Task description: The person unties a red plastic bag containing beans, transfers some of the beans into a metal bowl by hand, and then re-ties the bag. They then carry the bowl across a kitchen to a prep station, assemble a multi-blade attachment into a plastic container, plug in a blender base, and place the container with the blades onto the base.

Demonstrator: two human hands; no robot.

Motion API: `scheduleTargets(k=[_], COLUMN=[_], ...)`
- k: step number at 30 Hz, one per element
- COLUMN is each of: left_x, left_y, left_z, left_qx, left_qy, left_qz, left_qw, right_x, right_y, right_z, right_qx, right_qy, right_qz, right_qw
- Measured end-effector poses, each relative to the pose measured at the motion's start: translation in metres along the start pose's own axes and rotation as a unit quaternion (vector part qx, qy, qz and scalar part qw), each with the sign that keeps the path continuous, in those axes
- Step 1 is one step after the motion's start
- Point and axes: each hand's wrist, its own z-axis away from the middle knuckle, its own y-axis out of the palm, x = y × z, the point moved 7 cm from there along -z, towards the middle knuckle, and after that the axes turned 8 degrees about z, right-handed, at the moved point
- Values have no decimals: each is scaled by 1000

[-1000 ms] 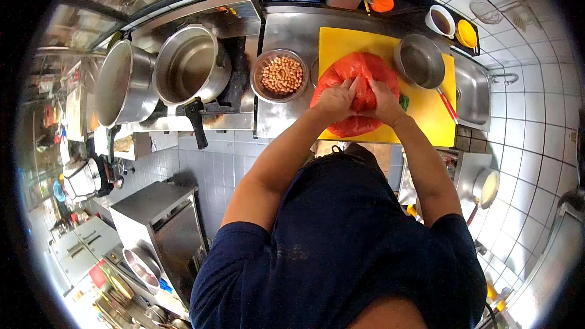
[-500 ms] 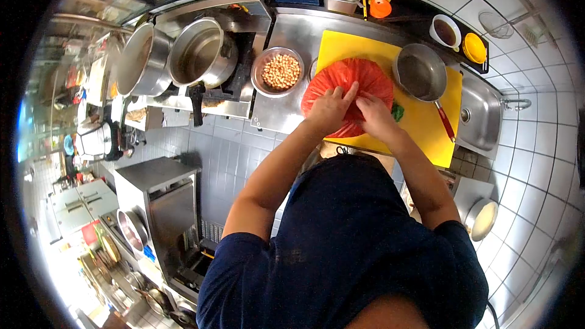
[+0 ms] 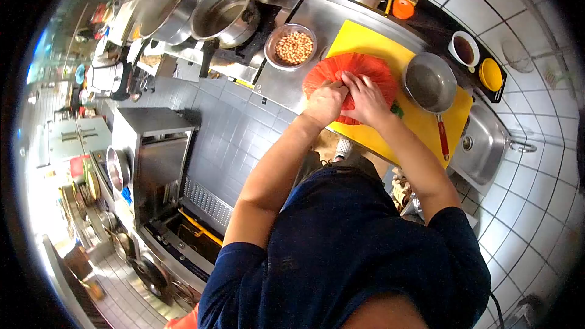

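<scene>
A bulging red plastic bag (image 3: pixel 375 66) sits on the yellow cutting board (image 3: pixel 348 38), its folds running in toward the middle. My left hand (image 3: pixel 326 103) is closed on the gathered plastic at the centre of the bag. Beside it, my right hand (image 3: pixel 367 100) grips the same gathered part, thumb and fingers meeting close to the left hand. What lies inside the bag is hidden. A bit of green leaf (image 3: pixel 397 110) shows at the bag's right edge.
Right of the bag, a saucepan (image 3: pixel 429 82) with a red handle rests on the board, near the sink (image 3: pixel 487 157). To the left stand a metal bowl of beans or nuts (image 3: pixel 294 47) and large pots (image 3: pixel 225 15) by the stove. A shelf behind holds jars (image 3: pixel 407 0) and a cup (image 3: pixel 464 49).
My hands have drawn together at the bag's centre, and the left fingers, stretched out before, are now curled in. The whole view has shifted and tilted.
</scene>
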Motion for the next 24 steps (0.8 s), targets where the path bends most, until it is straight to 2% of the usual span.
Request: scheduleTargets(k=[1, 3, 4, 6, 8, 9, 11, 12, 13, 14, 15, 16, 17, 18, 19, 20, 21, 22, 23, 24], left_x=[1, -1, -11, -32, -35, -32, -15, -2, 22, 49, 65, 72, 67, 73, 92, 95, 104, 104, 104, 97], left_y=[2, 6, -4, -24, -34, -35, -29, -20, 1, 30, 48, 55, 49, 66, 102, 118, 156, 176, 197, 201], left_z=[5, 17, 26, 47, 74, 94, 143, 174, 208, 249, 291, 332, 369, 413, 455, 491, 541, 571, 601, 618], left_qx=[-12, -49, -97, -191, -194, -193, -200, -211, -216, -211, -189, -179, -175, -189, -132, -133, -217, -249, -282, -270], left_qy=[-2, 10, 35, 82, 19, -21, -93, -125, -174, -233, -310, -359, -391, -381, -394, -444, -464, -473, -479, -482], left_qz=[21, 76, 71, 60, 129, 169, 240, 192, 218, 207, 207, 188, 167, 95, 56, 122, 224, 263, 300, 280], left_qw=[1000, 996, 992, 976, 972, 966, 945, 950, 936, 926, 908, 897, 888, 900, 908, 878, 829, 803, 775, 785], right_x=[1, -4, -7, -7, -13, -15, -19, -17, -10, -6, -3, -1, 11, 28, 45, 67, 73, 98, 110, 121], right_y=[-3, 5, 9, 7, 18, 17, 9, 3, -17, -28, -35, -42, -56, -73, -85, -104, -107, -128, -138, -143], right_z=[-4, -13, -15, -18, -27, -27, -38, -43, -45, -50, -54, -56, -54, -50, -45, -38, -36, -28, -24, -20], right_qx=[-39, 23, 55, 29, 29, -50, -47, -44, -65, -42, -28, -15, -31, -46, -5, -14, -18, -9, -11, -13], right_qy=[-16, -33, -41, -74, -109, -144, -136, -133, -155, -121, -98, -73, -92, -110, -44, -80, -31, 4, -5, -16], right_qz=[21, 25, 28, 3, -7, 28, 6, -5, -28, 5, -45, -95, -96, -98, -136, -196, -251, -231, -214, -198], right_qw=[999, 999, 997, 997, 994, 988, 990, 990, 985, 992, 994, 993, 991, 988, 990, 977, 967, 973, 977, 980])
